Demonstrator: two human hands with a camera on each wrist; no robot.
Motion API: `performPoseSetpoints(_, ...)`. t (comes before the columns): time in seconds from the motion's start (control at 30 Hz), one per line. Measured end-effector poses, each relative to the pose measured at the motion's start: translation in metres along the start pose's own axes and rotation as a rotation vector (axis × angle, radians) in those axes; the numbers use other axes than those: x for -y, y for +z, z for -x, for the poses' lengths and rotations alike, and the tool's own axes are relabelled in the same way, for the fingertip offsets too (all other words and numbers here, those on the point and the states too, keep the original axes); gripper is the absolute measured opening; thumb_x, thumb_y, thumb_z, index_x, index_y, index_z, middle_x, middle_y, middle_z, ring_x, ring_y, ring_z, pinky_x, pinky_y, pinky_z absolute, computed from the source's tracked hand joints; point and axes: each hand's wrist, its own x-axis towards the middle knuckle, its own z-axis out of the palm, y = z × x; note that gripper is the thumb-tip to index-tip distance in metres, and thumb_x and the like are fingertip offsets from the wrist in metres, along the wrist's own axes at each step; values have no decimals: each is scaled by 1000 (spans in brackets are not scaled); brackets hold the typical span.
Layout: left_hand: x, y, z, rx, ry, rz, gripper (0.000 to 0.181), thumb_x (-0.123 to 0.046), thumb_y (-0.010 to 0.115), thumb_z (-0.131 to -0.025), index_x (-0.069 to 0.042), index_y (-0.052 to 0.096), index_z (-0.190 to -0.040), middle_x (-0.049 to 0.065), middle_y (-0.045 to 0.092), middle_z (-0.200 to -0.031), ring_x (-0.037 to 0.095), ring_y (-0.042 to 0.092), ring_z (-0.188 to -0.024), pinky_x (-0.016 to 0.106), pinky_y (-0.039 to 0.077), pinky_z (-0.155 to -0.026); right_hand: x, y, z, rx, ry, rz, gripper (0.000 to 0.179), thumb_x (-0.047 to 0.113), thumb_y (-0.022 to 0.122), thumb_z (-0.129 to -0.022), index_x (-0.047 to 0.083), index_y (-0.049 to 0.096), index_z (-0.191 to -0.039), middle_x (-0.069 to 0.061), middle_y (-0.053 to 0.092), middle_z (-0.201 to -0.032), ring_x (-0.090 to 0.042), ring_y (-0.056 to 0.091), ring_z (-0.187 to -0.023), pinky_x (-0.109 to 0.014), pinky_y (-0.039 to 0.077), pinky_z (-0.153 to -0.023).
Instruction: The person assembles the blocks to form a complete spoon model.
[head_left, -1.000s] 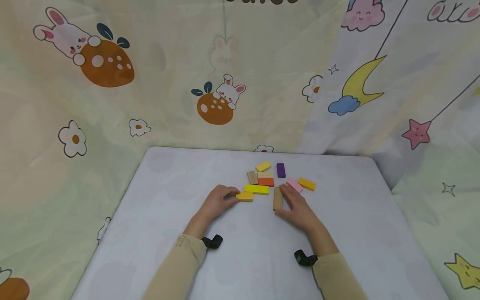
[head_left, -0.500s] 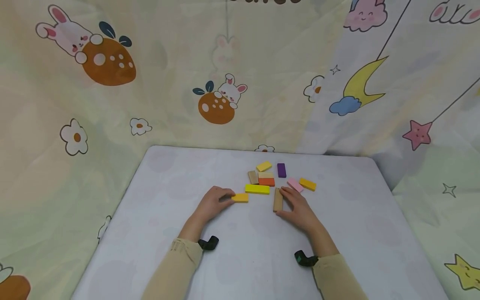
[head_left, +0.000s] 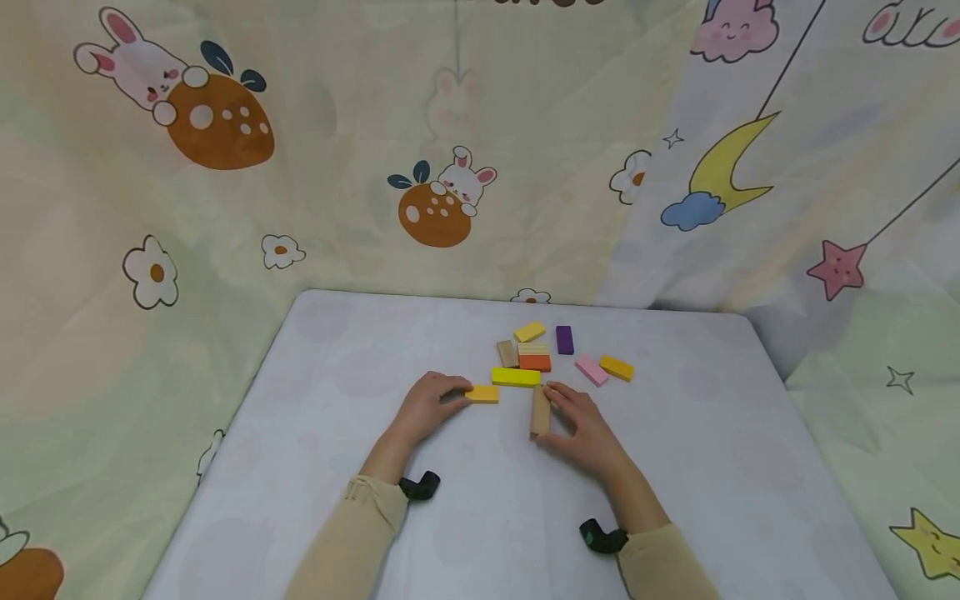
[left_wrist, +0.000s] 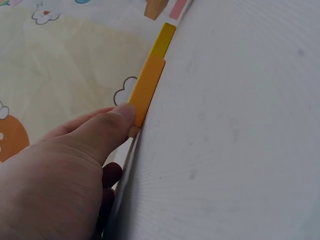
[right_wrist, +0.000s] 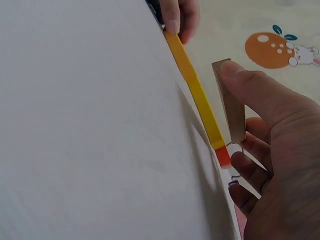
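Observation:
My left hand (head_left: pixel 429 408) pinches the left end of an orange-yellow block (head_left: pixel 484 394) between thumb and fingers. In the left wrist view the thumb presses on that block (left_wrist: pixel 147 90). My right hand (head_left: pixel 588 433) holds a plain wooden block (head_left: pixel 540 411) by its two ends, thumb at the near end. The right wrist view shows the wooden block (right_wrist: pixel 231 105) raised off the table. Just behind both hands lies a bright yellow block (head_left: pixel 516 377), close to the orange-yellow one.
Behind the yellow block are a red-orange block (head_left: pixel 535 363), pale wooden pieces (head_left: pixel 533 349) and a brown block (head_left: pixel 507 354). Farther back lie a yellow block (head_left: pixel 529 332) and a purple block (head_left: pixel 565 340). Pink (head_left: pixel 592 370) and orange (head_left: pixel 617 368) blocks sit rightward on the white table (head_left: pixel 360 342).
My left hand has drawn the orange-yellow block a little to the left, then hardly moved. The right hand has carried the wooden block leftward and nearer to me.

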Motion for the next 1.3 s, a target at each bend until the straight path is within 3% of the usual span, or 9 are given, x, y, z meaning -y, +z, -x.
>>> performPoseSetpoints(0.23, -1, 0, 0, 14, -14, -22, 27, -37, 73, -89, -34, 71, -116, -15, 70, -118, 12, 58, -106, 35, 50, -95, 23, 23, 0, 54, -93, 45, 81, 61, 73, -80, 39, 39, -150, 15, 34, -158, -24, 37, -141, -55, 36, -113)
performPoseSetpoints(0.57, 0, 0, -1, 18, 7, -51, 30, -39, 71, -90, -33, 71, -119, -14, 69, -121, 13, 59, -109, 37, 49, -97, 49, 48, -7, 72, -266, 112, 80, 55, 74, -82, 23, 45, -150, 7, 39, -157, -25, 41, -140, -53, 32, -116)
performPoseSetpoints(0.9, 0, -2, -1, 15, 19, -53, 29, -39, 70, -91, -34, 71, -119, -13, 70, -117, 14, 59, -106, 37, 50, -94, 56, 62, -14, 41, -272, 301, 83, 61, 72, -81, 20, 46, -149, 5, 42, -155, -19, 48, -124, -42, 42, -106)
performPoseSetpoints(1.3, -2, -2, -1, 24, 11, -56, 29, -38, 69, -91, -35, 70, -120, -12, 70, -115, 15, 59, -105, 37, 51, -92, 58, 63, -13, 20, -284, 392, 79, 61, 69, -84, 21, 48, -148, 6, 43, -154, -17, 49, -119, -39, 45, -99)
